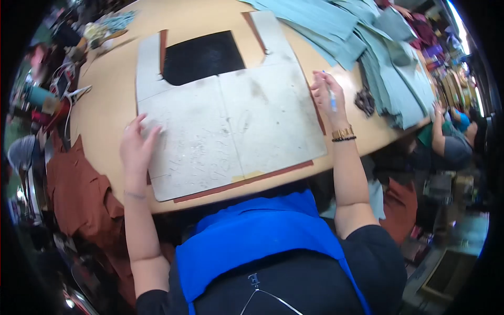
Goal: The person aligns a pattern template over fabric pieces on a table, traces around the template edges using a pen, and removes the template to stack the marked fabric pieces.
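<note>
A large off-white pattern template [199, 126] with handwriting on it lies flat on the table, two straps pointing away from me. Reddish-brown fabric [247, 180] shows beneath its edges. Between the straps sits a black panel [205, 55]. My left hand [137, 144] is at the template's left edge, thumb and fingers apart, holding nothing. At the right edge, my right hand [328, 97] has its fingers curled around a white and blue pen [333, 100].
Teal fabric pieces [388, 79] are stacked at the table's right. A small dark bundle [364, 101] lies beside them. Brown fabric [81, 191] hangs off the left side, near a white cable [68, 100]. Another person's arm [440, 126] is at far right.
</note>
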Available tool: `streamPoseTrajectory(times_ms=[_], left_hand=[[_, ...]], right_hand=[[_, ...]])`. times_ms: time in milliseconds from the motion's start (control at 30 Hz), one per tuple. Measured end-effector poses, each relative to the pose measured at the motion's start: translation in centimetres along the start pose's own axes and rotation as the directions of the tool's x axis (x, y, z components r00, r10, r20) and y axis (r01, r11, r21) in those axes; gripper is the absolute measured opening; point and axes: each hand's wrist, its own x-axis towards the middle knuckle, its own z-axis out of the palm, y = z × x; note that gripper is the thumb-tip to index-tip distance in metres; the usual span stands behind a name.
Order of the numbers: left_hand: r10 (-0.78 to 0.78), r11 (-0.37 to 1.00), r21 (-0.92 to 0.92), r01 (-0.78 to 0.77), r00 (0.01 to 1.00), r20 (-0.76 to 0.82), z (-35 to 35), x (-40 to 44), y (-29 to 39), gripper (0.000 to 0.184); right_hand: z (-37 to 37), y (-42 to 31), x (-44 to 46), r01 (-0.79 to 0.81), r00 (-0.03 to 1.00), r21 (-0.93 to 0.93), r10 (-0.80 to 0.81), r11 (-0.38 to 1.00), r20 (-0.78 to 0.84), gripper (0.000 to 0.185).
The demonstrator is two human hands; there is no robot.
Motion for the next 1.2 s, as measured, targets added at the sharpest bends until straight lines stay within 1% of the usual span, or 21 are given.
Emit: streamPoseTrajectory(times_ms=[33, 67, 133, 167, 267, 300, 400, 533, 567, 667, 700, 800, 900, 1000, 1100, 1200], left_hand=[[0.067, 0.997, -0.049, -0.067, 0.998, 0.012, 0.5, 0.8, 1.0, 0.040], [0.143, 0.985, -0.102, -0.140, 0.989, 0.026, 1.4, 1.7, 2.0, 0.040], [0.364, 0.928, -0.080, -0.364, 0.931, -0.015, 3.7, 4.0, 3.5, 0.040], [0.393, 0.917, -0.082, -0.391, 0.919, 0.011, 4.6, 5.0, 4.6, 0.041], [0.460, 0.888, -0.060, -0.456, 0.883, 0.090, 6.4, 7.3, 7.3, 0.042], [0.477, 0.879, -0.048, -0.475, 0.871, 0.118, 6.8, 7.8, 7.8, 0.042], [0.412, 0.902, 0.002, -0.431, 0.864, 0.289, 7.0, 8.8, 8.7, 0.043], [0.400, 0.907, -0.008, -0.421, 0.855, 0.330, 6.5, 9.0, 9.1, 0.043], [0.402, 0.906, -0.009, -0.423, 0.853, 0.333, 6.5, 9.0, 9.0, 0.042], [0.412, 0.903, -0.026, -0.429, 0.847, 0.336, 6.8, 9.1, 8.7, 0.042], [0.416, 0.902, -0.034, -0.431, 0.845, 0.336, 6.9, 9.1, 8.6, 0.043], [0.437, 0.893, -0.036, -0.449, 0.845, 0.307, 6.9, 8.9, 8.5, 0.042], [0.485, 0.870, 0.004, -0.493, 0.856, 0.179, 7.4, 8.1, 8.1, 0.043], [0.442, 0.896, 0.007, -0.443, 0.894, 0.076, 7.6, 6.8, 7.7, 0.042], [0.313, 0.949, 0.006, -0.315, 0.944, 0.099, 6.5, 5.1, 7.3, 0.039], [0.312, 0.950, -0.004, -0.312, 0.949, 0.053, 6.5, 4.4, 6.1, 0.037]], right_hand=[[0.2, -0.5, 0.4, 0.021, 1.000, 0.033, -0.021, 0.999, 0.022, 0.041], [1.0, -0.8, 0.7, 0.040, 0.998, 0.063, -0.043, 0.997, 0.047, 0.042], [2.6, -1.3, 1.0, 0.072, 0.993, 0.120, -0.082, 0.990, 0.080, 0.044], [3.7, -1.6, 1.1, 0.089, 0.987, 0.146, -0.107, 0.985, 0.118, 0.039], [7.7, -2.9, 0.8, 0.188, 0.966, 0.096, -0.202, 0.977, 0.162, 0.033], [8.4, -3.2, 0.7, 0.170, 0.964, 0.075, -0.182, 0.983, 0.192, 0.025], [11.4, -2.3, 1.1, 0.265, 0.927, 0.187, -0.303, 0.946, 0.220, 0.023], [14.1, -2.4, 1.4, 0.266, 0.899, 0.117, -0.290, 0.957, 0.329, 0.019], [14.9, -2.3, 1.5, 0.272, 0.894, 0.118, -0.296, 0.955, 0.337, 0.014], [17.1, -2.6, 1.5, 0.370, 0.858, 0.131, -0.393, 0.920, 0.332, 0.011], [17.6, -2.7, 1.6, 0.381, 0.855, 0.143, -0.407, 0.913, 0.322, 0.012], [18.2, -1.9, 1.6, 0.445, 0.826, 0.102, -0.452, 0.890, 0.337, 0.011], [18.2, -1.5, 1.4, 0.464, 0.820, 0.053, -0.451, 0.884, 0.354, 0.011], [18.3, -1.6, 1.3, 0.476, 0.813, 0.040, -0.458, 0.878, 0.359, 0.010], [18.4, -1.9, 1.2, 0.485, 0.816, 0.023, -0.462, 0.874, 0.349, 0.010], [18.6, -1.7, 1.1, 0.504, 0.813, 0.014, -0.480, 0.863, 0.330, 0.008]])
